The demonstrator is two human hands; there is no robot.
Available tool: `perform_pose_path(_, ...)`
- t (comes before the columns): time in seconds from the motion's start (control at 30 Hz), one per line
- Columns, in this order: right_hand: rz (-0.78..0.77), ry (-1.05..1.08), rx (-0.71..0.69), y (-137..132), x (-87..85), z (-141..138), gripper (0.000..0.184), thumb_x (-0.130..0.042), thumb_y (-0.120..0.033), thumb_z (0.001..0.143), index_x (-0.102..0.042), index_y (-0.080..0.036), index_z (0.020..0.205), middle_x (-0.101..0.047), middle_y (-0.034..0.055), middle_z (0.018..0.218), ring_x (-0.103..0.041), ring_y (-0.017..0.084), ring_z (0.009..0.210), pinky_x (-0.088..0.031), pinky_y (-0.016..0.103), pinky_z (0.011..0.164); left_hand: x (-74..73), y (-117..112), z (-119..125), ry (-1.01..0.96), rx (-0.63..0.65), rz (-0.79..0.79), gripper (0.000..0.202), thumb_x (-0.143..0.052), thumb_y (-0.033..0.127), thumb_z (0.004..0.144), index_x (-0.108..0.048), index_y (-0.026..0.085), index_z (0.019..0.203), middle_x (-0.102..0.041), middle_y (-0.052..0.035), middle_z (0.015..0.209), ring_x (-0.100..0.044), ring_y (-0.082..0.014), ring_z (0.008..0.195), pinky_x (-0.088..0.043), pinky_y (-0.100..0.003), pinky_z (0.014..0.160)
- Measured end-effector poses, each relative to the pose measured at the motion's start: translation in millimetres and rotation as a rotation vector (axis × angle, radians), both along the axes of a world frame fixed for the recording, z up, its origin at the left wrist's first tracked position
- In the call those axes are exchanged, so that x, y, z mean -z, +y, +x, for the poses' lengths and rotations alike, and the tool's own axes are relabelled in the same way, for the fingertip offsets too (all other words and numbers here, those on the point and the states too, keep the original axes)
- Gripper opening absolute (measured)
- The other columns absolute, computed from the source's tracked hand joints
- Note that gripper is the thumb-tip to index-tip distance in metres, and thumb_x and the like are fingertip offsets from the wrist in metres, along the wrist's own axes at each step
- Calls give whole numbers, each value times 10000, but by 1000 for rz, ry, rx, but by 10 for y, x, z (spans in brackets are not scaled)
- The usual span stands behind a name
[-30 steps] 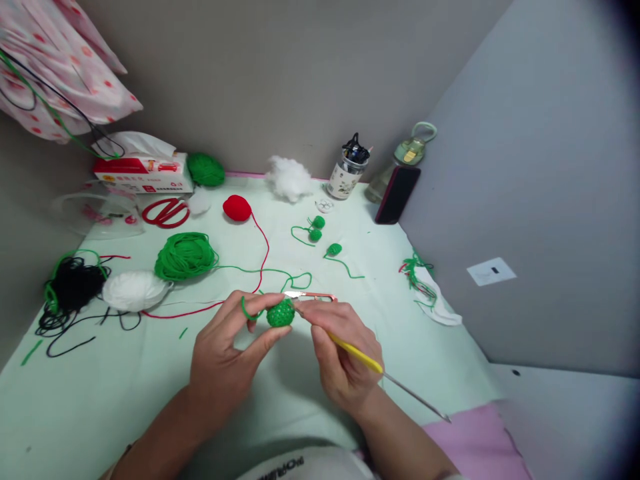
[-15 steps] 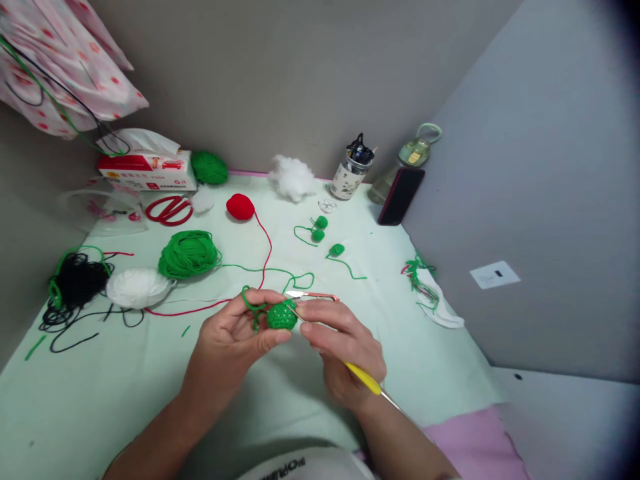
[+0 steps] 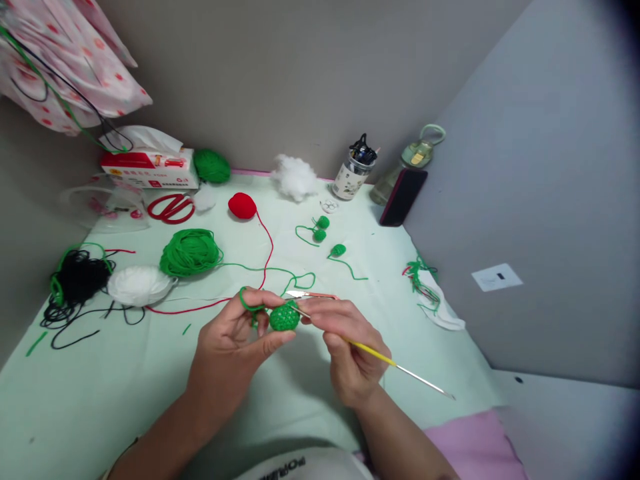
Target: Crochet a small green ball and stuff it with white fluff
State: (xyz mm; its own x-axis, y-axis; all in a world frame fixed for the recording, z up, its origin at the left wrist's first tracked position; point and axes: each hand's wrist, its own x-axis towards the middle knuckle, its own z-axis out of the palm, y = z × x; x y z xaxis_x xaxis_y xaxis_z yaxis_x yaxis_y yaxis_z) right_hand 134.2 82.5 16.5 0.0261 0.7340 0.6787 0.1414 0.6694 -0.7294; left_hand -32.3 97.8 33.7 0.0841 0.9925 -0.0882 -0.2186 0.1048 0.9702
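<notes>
Between the thumb and fingers of my left hand is a small round green crochet piece. Green yarn loops round my left index finger. My right hand is closed on a crochet hook with a yellow grip and metal ends. The hook's near tip meets the top right of the green piece; whether it sits inside a stitch I cannot tell. Just beyond my fingers lies a small pointed tool, perhaps snips, partly hidden. The working yarn runs back toward a green yarn ball.
Left are white yarn, tangled black yarn, red scissors and a tissue box. Behind lie red yarn, stuffing, small green crocheted balls, a pen jar, a phone and a bottle. Yarn scraps lie right.
My right hand has turned, and the hook now lies flatter, its far metal end showing out to the right. The green piece stays in my left hand, shifted slightly right.
</notes>
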Motion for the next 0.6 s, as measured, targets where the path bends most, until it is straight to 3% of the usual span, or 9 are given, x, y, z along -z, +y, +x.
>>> perform_pose_path(0.2, -25, 23, 9, -24, 26, -8, 304, -516, -169, 1021, -729, -254, 1221, -786, 94, 1108, -762, 257, 1057, -661, 493, 888, 88, -28, -21, 279, -52, 240, 229, -796, 179, 810, -738, 322, 979, -668, 6, 935, -559, -181, 790, -464, -350, 733)
perform_pose_path(0.33, -142, 130, 18, -3, -12, -35, 225, -553, -227, 1022, -760, -260, 1106, -806, 74, 988, -768, 247, 991, -667, 465, 840, 155, -38, -53, 371, -57, 370, 245, -773, 173, 837, -730, 326, 1023, -679, -6, 979, -572, -191, 813, -484, -375, 781)
perform_pose_path(0.47, -292, 284, -49, 33, -38, -24, 185, -589, -257, 1011, -770, -235, 1041, -807, 79, 977, -765, 227, 949, -659, 359, 701, 186, -49, -61, 382, -56, 340, 273, -785, 196, 837, -711, 329, 1064, -679, 9, 966, -564, -184, 798, -483, -363, 772)
perform_pose_path(0.6, -405, 369, -105, 57, -29, 6, 181, -603, -284, 1007, -771, -216, 1003, -803, 74, 943, -776, 220, 949, -660, 340, 726, 175, -52, -46, 297, -60, 285, 578, -819, 210, 825, -585, 407, 1315, -731, 20, 1014, -578, -209, 819, -479, -385, 776)
